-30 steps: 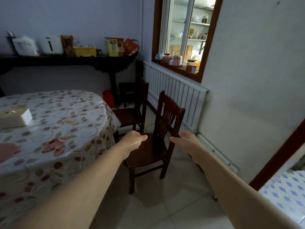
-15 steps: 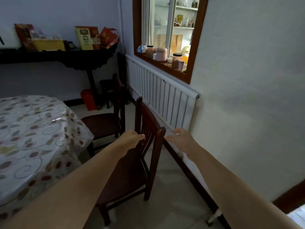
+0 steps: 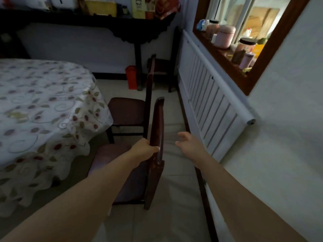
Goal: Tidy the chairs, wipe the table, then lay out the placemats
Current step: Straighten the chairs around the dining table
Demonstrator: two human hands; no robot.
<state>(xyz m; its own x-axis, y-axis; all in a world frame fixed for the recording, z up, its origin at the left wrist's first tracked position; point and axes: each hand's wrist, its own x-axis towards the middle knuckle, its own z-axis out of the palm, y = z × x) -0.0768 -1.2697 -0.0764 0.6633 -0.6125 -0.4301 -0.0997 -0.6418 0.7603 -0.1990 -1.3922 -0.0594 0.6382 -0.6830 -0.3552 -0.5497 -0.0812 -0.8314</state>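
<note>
The left hand was seen closed over the top rail of the near chair, the grip pinching the dark, glossy wood, while the right hand was held spread and empty just beside the rail, not touching it. The chair, its seat toward the bench, would best be steadied with both hands and slid squarely under the overhanging floral cloth, so the smooth tiled floor is not scraped and the far chair is not knocked.

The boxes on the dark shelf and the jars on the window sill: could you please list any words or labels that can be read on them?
No text can be read.
Yellow-green box on the dark shelf: print blurred.
Dark-lidded jar on the window sill: label blurred.
</note>
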